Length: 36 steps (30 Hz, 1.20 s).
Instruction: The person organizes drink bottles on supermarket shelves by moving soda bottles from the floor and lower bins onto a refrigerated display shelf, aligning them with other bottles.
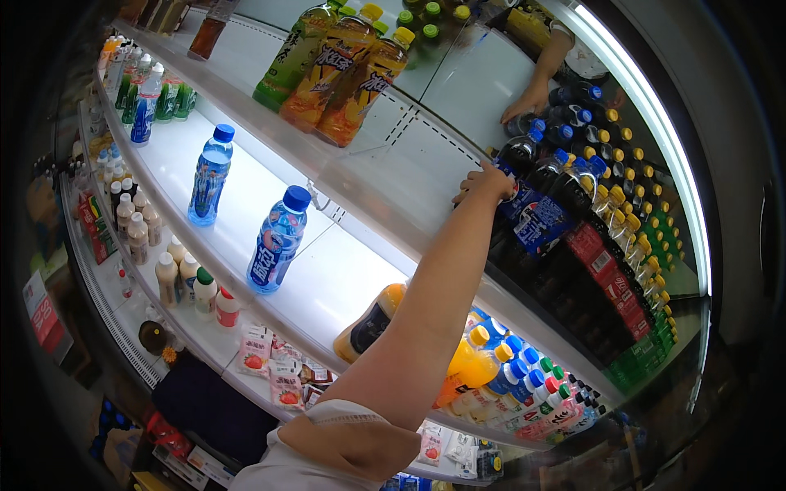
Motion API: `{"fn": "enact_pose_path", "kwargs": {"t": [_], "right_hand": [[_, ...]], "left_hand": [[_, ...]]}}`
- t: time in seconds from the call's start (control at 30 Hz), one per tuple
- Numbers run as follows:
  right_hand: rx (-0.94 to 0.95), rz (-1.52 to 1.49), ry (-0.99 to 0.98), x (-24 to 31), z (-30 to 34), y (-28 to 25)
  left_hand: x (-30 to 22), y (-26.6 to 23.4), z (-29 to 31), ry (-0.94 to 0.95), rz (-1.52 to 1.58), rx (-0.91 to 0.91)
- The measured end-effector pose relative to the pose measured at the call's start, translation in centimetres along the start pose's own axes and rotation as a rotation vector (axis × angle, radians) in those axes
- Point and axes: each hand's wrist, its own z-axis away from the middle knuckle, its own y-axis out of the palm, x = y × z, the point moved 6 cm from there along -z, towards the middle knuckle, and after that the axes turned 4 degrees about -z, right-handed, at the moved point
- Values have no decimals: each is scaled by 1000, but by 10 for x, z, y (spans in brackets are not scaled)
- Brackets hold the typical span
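Note:
My right arm stretches up from the lower edge to the top shelf. There my right hand (485, 184) is closed around the label of a dark cola bottle (517, 153) with a blue cap. The fingers curl to its left side, and part of the bottle is hidden behind the hand. A row of similar dark bottles with blue labels (536, 219) stands just to its right. In the mirrored panel behind, a reflected hand (530, 100) shows beside the reflected bottle. My left hand is out of view.
Orange tea bottles (360, 86) stand left on the same shelf. Below are blue-capped bottles (278, 241), a tipped bottle with an orange top (368, 323) beside my forearm, and orange juice bottles (479, 364). Lower shelves hold small milk-coloured bottles (168, 278) and strawberry packets (286, 389). A shelf lip (393, 200) runs across.

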Motion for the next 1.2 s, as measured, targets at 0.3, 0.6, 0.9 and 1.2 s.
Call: {"fn": "enact_pose_path", "kwargs": {"t": [0.3, 0.6, 0.9, 1.2], "right_hand": [[-98, -22, -47, -31, 30, -54], [-68, -95, -165, -58, 51, -114], [5, 0, -168, -114, 92, -193], [144, -144, 209, -244, 119, -298]], "left_hand": [[-6, -10, 7, 87, 243, -31], [-10, -74, 63, 338, 316, -366], [31, -84, 368, 755, 304, -449], [229, 164, 651, 463, 167, 148]]}}
